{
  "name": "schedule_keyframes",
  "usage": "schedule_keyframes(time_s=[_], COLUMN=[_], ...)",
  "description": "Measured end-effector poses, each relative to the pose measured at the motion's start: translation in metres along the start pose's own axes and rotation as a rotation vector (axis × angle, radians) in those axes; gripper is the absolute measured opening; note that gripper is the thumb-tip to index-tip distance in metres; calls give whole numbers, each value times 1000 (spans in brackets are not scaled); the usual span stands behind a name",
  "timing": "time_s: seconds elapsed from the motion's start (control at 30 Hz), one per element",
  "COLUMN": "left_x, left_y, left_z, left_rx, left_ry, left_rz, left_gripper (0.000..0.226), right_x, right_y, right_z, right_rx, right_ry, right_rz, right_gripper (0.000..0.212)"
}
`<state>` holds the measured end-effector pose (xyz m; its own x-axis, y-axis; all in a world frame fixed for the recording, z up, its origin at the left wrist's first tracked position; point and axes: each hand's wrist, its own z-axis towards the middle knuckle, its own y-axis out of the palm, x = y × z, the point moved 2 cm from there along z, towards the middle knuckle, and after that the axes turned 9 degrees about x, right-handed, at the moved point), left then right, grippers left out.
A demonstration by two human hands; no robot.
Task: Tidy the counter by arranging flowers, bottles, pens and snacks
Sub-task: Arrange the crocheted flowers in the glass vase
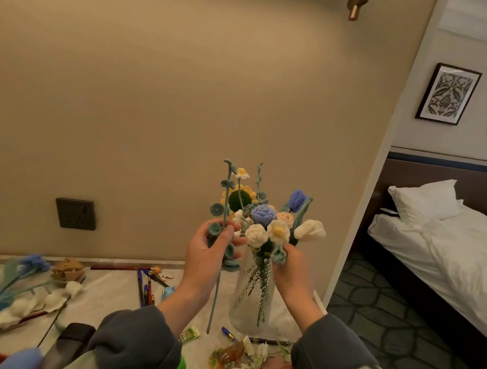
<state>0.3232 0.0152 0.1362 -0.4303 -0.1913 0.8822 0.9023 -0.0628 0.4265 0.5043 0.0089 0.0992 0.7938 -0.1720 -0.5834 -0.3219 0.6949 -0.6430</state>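
The left hand (210,250) curls around a teal crocheted leaf stem (216,210), whose lower end dangles free above the counter (109,290). The right hand (292,269), at 3 o'clock, buries its fingertips in the crocheted bouquet (265,224) at the glass vase (251,299) mouth; its grip cannot be told. The stem stands at the bouquet's 9 o'clock, with bare wall above. Pens (147,290) lie at 7 o'clock, and loose flowers (49,300) blur leftward.

Ctr (109,293): vase (251,302), pens (146,289), flowers (21,291), snacks (225,359)
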Motion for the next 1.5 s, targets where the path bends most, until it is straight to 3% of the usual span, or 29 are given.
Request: schedule_keyframes(time_s=[0.17, 0.27, 0.37, 0.63, 0.97, 1.13, 1.3, 1.5], left_x=[-10, -17, -23, -13, 27, 44, 46, 8], left_y=[-14, -27, -45, -113, -235, -302, -347, -374], left_z=[-1, -2, -3, -1, 2, 4, 14, 22], left_rx=[26, 44, 80, 256, 540, 618, 514, 530], left_ry=[-26, -31, -58, -46, -12, -94, -318, -376], left_rz=[23, 37, 40, 177, 235, 289, 328, 569], left_gripper=[16, 13, 13, 9, 11, 11, 12, 16], right_x=[5, 7, -9, -89, -187, -224, -246, -249], right_y=[14, 31, 51, 82, 145, 186, 231, 282], right_z=[-30, -51, -70, -90, -123, -147, -166, -190], right_rx=[89, -59, -230, -395, -615, -802, -977, -1058], right_ry=[156, 220, 176, 38, -143, -191, -306, -611], right_rz=[125, 153, 264, 535, 598, 545, 393, -35], right_gripper=[18, 12, 7, 10, 11, 9, 16, 32])
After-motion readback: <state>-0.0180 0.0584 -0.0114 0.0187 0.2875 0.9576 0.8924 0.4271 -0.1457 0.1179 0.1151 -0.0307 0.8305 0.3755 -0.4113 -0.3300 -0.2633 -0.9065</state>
